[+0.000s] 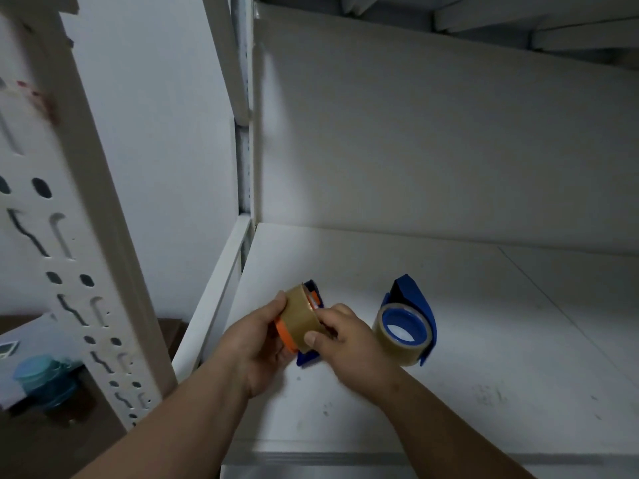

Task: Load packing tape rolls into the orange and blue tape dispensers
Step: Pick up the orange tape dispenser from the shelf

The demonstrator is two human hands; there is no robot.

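Above the white shelf board (449, 340), both hands hold the orange tape dispenser (286, 337), which carries a roll of brownish packing tape (300, 314) on its hub. My left hand (254, 344) grips it from the left side. From the right, my right hand (340, 335) has its thumb and fingers on the roll's outer face. A blue piece (307, 358) shows under and behind my hands; what it is cannot be told. To the right, the blue tape dispenser (416, 302) lies on the shelf with a tape roll (403, 335) on its hub.
The shelf's white back wall (432, 150) rises behind. At the left stands a slotted metal upright (86, 271), and a second post (243, 133) marks the shelf's back left corner. A teal container (41, 382) sits low at the far left. The shelf's front edge (345, 459) runs below my forearms.
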